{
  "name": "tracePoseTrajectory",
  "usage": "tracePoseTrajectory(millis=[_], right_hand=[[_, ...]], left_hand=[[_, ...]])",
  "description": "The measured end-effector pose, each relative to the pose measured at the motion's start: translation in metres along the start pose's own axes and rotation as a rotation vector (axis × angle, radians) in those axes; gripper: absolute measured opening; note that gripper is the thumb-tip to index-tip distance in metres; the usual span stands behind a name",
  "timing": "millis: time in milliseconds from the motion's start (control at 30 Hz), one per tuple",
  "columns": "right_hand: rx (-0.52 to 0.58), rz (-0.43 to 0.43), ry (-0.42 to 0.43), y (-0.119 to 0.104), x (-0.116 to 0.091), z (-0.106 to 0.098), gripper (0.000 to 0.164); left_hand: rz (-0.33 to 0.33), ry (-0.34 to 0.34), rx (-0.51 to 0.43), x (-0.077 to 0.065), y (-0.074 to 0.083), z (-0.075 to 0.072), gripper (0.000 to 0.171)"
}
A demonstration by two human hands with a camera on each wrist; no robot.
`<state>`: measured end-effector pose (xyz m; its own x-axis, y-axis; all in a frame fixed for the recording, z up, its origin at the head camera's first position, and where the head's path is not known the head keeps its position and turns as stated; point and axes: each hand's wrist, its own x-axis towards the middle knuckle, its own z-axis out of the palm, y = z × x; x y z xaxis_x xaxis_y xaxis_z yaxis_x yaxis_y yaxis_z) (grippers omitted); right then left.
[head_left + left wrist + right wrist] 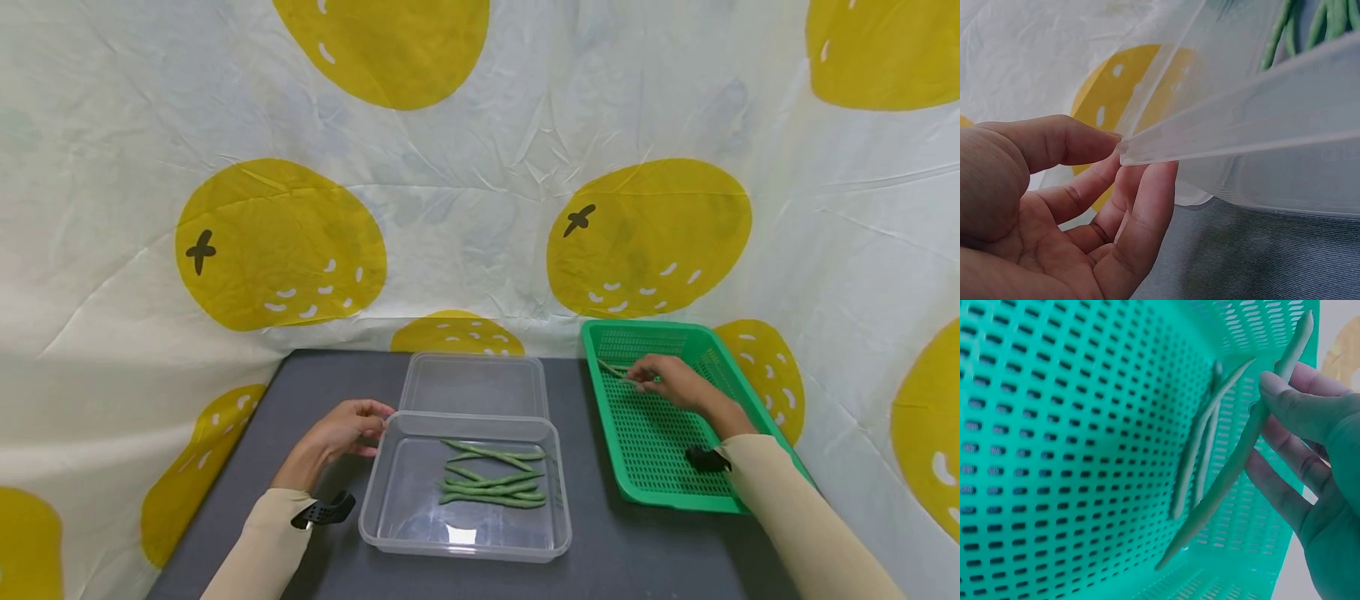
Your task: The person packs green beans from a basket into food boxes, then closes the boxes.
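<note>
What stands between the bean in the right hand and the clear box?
Two rims: the left side of the green basket, then the right side of the clear box. The bean, pinched by the right hand, must likely clear both. The lid lies behind the box. Nothing else visible blocks it.

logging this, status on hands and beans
Left hand pinching container rim. Right hand pinching one bean. Two beans lie in green basket. Nothing visibly in the way.
</note>
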<state>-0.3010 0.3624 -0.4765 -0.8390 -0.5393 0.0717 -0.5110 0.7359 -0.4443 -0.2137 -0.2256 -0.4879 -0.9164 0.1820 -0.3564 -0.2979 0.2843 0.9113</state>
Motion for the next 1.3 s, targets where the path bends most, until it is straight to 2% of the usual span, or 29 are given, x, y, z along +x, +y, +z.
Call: tracePoseTrajectory(millis=[300,500,733,967,1300], right_hand=[[0.118,0.039,0.068,-0.029,-0.001,-0.004,0.024],[0.176,0.003,0.105,-0.053,0.0,-0.001,0.022],[0.239,-0.052,0.077,-0.082,0.005,0.004,0.025],[0.242,-0.136,0.045,-0.111,0.013,0.005,0.025],[0.312,-0.224,-0.041,-0.138,0.026,0.015,0.025]], left_hand=[[0.005,-0.005,-0.005,0.0,0.0,0.0,0.039],[0.013,-0.01,-0.012,0.0,-0.003,0.0,0.041],[0.023,-0.007,-0.008,0.001,-0.008,0.002,0.041],[0.017,-0.005,-0.01,0.001,-0.008,0.001,0.041],[0.013,0.004,-0.011,0.002,-0.007,0.002,0.039]])
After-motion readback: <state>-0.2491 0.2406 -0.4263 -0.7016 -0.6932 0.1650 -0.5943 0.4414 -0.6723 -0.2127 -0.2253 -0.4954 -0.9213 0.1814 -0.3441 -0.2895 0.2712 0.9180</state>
